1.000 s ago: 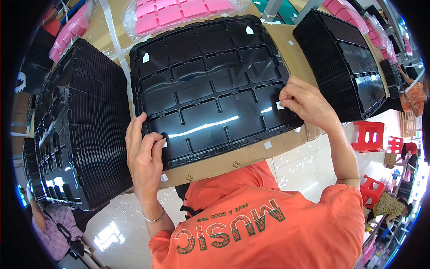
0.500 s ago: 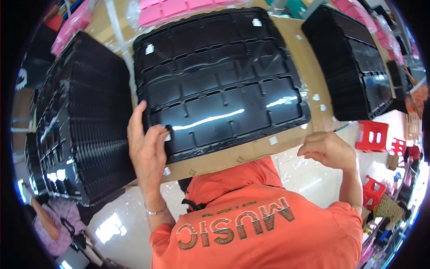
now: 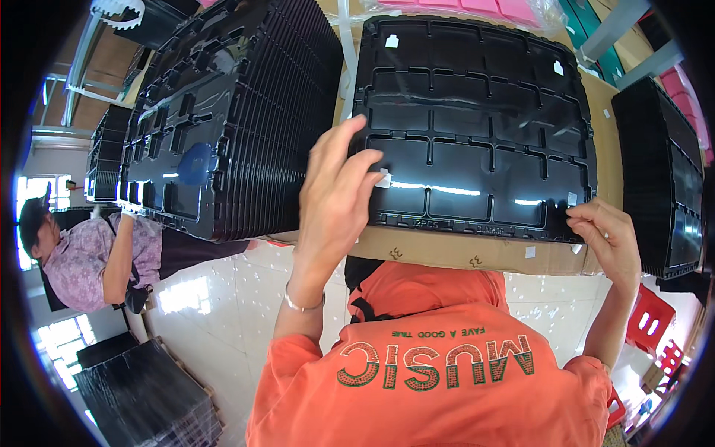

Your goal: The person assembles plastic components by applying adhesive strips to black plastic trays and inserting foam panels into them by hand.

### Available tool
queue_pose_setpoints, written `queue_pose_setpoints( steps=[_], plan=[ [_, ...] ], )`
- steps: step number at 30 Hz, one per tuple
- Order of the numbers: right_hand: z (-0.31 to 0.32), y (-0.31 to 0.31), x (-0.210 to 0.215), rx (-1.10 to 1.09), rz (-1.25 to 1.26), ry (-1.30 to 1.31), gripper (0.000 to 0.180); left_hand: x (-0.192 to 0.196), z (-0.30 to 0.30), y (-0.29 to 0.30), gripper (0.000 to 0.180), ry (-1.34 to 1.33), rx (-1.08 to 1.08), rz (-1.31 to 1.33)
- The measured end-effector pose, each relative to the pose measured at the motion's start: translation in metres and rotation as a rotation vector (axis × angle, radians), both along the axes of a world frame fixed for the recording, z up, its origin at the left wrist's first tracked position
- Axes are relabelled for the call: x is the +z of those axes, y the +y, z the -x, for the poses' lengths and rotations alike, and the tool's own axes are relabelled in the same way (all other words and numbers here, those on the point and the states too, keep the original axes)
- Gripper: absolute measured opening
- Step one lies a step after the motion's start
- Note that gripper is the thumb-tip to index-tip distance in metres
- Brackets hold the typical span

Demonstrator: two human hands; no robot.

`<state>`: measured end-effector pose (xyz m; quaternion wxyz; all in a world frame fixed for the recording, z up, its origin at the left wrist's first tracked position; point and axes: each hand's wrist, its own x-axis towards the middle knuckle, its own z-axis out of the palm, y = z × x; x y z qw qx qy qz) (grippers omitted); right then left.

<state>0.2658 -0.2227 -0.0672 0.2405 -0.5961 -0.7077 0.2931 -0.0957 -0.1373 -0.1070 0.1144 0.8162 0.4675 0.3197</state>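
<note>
A black plastic tray (image 3: 454, 167) with shallow compartments lies in front of me, small white stickers (image 3: 392, 42) on its corners. My left hand (image 3: 335, 201) is at its left edge, fingers apart, index finger stretched forward. The fingertips touch the near-left sticker (image 3: 383, 179). At the near-right corner, my right hand (image 3: 612, 237) has its thumb and fingers bent together against the tray, just below another sticker (image 3: 571, 200). Whatever these fingertips hold, if anything, is hidden.
Tall stacks of black trays stand at left (image 3: 275, 112) and right (image 3: 659, 179). Cardboard (image 3: 447, 246) with loose white bits lies under the tray. Pink wrapped material (image 3: 477, 9) and metal posts (image 3: 614, 33) are behind. Another person (image 3: 97, 257) stands at left; red stools (image 3: 649, 320) at right.
The view has swung left, showing more of the left stack and the other person. My right hand has moved from off the front edge onto the tray's near-right corner. My left hand stays by its sticker.
</note>
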Motion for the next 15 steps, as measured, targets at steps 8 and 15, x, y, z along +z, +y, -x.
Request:
queue_pose_setpoints(
  steps=[8, 15],
  plan=[
    [-0.002, -0.018, -0.011, -0.058, -0.017, 0.106, 0.013, -0.012, -0.009, 0.018, 0.008, 0.052, -0.082, 0.057],
    [-0.005, -0.026, -0.016, -0.089, -0.023, 0.112, 0.013, -0.009, -0.003, 0.009, 0.007, 0.122, -0.142, -0.019]
  ],
)
